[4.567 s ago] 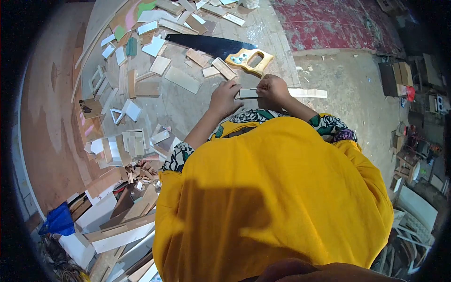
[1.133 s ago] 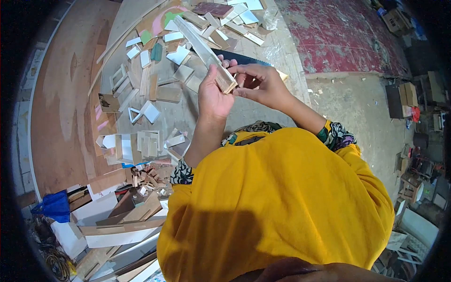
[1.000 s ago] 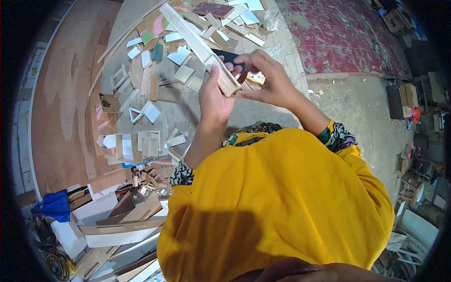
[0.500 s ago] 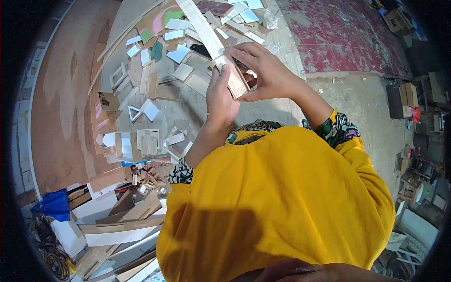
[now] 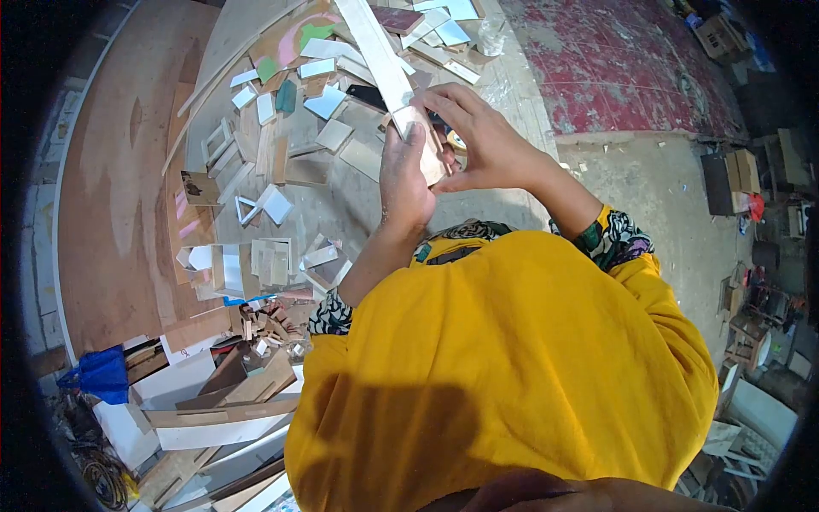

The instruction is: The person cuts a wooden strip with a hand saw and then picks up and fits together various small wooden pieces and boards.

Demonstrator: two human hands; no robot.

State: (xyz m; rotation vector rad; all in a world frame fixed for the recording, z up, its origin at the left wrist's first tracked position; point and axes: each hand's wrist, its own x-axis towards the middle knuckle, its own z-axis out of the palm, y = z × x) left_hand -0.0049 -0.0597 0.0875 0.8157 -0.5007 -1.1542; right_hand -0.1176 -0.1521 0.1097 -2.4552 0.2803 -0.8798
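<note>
Pale wood strip (image 5: 375, 55) raised over the desk (image 5: 341, 224): left hand (image 5: 405, 175) closed on it, right hand (image 5: 486, 141) arched at its near end

Left side: forearm rises from low on the left, wrist nearly straight. Thumb laid flat along the strip's upper face; fingers pass underneath and are mostly hidden. Grip closed, strip held between thumb and fingers.

Right side: forearm slants inward from the right, patterned cuff (image 5: 627, 235) pushed well back from the wrist. Hand forms a wide C, palm toward the wood. Forefinger bent over the strip's right edge; thumb reaches to the near end. I cannot tell whether it presses or merely steadies.

Strip: tilted across the view, near end close to the yellow shirt (image 5: 512, 341), far end out of view. A seam crosses it beside the left thumb; the near section (image 5: 431, 160) looks like a shorter piece lying against it.

Surroundings: dark saw blade (image 5: 367, 96) on the desk, partly hidden behind strip and hands. White and brown offcuts (image 5: 333, 134) scattered to the left, a small triangular frame (image 5: 247, 210) among them.
</note>
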